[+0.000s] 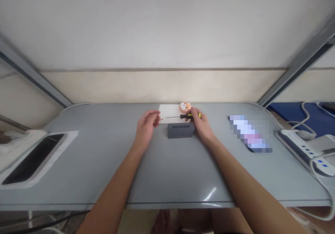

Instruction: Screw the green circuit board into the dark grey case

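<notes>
A small dark grey box [180, 130] with a row of vent slots stands at the middle back of the grey table [162, 164]. Behind it lies a white card [169, 112] with a small orange animal figure [185, 106] at its right corner. My right hand [201, 124] is closed round the black-and-yellow handle of a screwdriver [183, 116], whose thin shaft points left across the card. My left hand [147, 125] hovers just left of the box with fingers curled and pinched near the shaft's tip; what it pinches, if anything, is too small to see.
A white tray with a dark inset [34, 159] sits at the left edge. A blurred flat object [250, 133] lies to the right. A white power strip [305, 150] with cables lies at the far right. The wall runs close behind the table.
</notes>
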Available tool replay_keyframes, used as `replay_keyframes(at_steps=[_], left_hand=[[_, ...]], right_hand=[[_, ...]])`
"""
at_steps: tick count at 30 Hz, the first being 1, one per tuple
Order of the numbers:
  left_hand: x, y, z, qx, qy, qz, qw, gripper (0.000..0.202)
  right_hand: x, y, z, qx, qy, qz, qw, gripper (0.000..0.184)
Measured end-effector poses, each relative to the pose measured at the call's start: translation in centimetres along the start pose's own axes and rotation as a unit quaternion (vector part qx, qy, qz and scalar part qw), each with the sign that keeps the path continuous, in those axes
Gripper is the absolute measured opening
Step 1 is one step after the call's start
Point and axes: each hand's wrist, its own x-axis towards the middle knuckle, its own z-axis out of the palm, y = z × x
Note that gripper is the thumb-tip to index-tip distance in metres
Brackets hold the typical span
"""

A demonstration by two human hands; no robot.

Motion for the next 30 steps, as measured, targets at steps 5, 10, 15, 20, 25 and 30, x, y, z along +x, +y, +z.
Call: replay_keyframes(at_steps=[5,10,15,20,25,30], left_hand=[[0.9,0.1,-1.2,0.006,0.14,0.038,0.989,0.011],[0.2,0.3,-0.8,0.044,0.137,0.087,0.986,0.014],[-0.8,0.3,-0.2,0.115,0.113,0.131,0.978,0.017],[-1.8,0.4,0.3,0.221,-0.022,0.227,0.948,0.014],[-1.9,0.1,0.3,0.247,-0.143,0.205,0.936,0.024],[-0.8,-0.3,0.0,0.182,-0.07,0.098,0.976,0.022]], right_hand=[[-0.6,-0.5,0.0,-0.017,-0.038,0.003,0.999,0.053],[-0.7,-0.9,-0.1,-0.031,-0.074,0.016,0.997,0.05],[-1.1,-0.9,0.1,-0.025,-0.113,0.025,0.993,0.048],[-0.5,-0.3,0.0,-0.02,-0.055,0.008,0.998,0.052],[1.0,0.0,-1.1,0.139,0.023,0.03,0.99,0.044],[1.6,-0.6,-2.5,0.254,0.114,0.05,0.959,0.028]])
